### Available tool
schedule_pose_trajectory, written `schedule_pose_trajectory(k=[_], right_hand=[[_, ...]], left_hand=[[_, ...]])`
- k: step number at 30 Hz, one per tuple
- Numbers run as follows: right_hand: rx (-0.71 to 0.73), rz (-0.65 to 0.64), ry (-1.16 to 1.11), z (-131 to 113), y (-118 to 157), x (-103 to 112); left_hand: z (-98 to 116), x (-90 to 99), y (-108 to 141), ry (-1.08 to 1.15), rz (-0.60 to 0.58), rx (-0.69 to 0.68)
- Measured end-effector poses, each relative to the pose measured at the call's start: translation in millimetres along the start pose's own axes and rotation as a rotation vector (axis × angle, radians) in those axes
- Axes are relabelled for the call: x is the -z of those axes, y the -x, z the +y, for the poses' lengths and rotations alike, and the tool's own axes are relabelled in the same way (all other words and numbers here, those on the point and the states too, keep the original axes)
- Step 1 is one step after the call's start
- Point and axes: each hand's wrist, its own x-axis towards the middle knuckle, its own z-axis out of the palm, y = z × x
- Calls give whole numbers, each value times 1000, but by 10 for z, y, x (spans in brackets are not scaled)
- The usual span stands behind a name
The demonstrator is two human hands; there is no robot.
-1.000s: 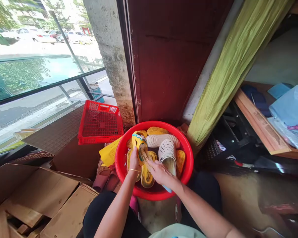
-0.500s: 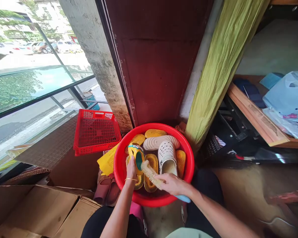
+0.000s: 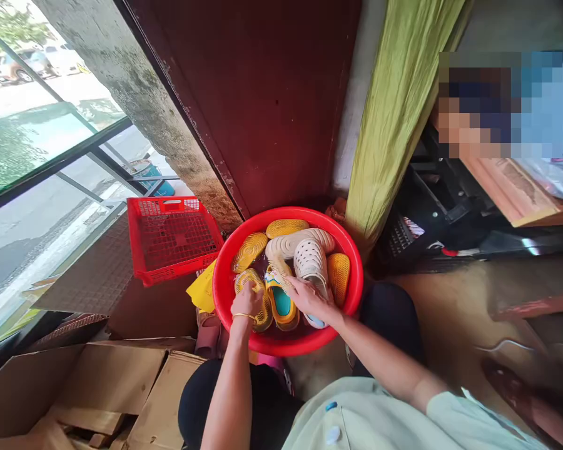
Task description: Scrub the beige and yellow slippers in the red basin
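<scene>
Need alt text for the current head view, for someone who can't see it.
Two bare hands work over a red tub of yellow and whitish clogs: the right hand holds a bristled brush, the left hand is at a yellow clog. A red crate sits left of the tub, a yellow-green curtain behind it to the right.

Cluttered room with street-side window [image 3: 32,140]

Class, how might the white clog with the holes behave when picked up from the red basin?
The white clog is probably light for its size, being hollow with a perforated top. Its toe stands rounded, so expect it to be springy rather than floppy. It may be slippery too, as the red basin appears to hold dark liquid.
</scene>
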Motion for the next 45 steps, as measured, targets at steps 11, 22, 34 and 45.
schedule_pose_trajectory(k=[11, 22, 34, 45], right_hand=[[-25, -60, 288, 206, 122, -262], [-36, -34, 245, 258, 210, -226], [-70, 107, -26, 316, 56, -53], [106, 236, 14, 79, -9, -28]], left_hand=[[-220, -312, -155, -279, -18, 157], [-273, -268, -115, -105, 3, 170], [-155, 202, -35, 408, 218, -138], [140, 118, -30, 374, 142, -276]])
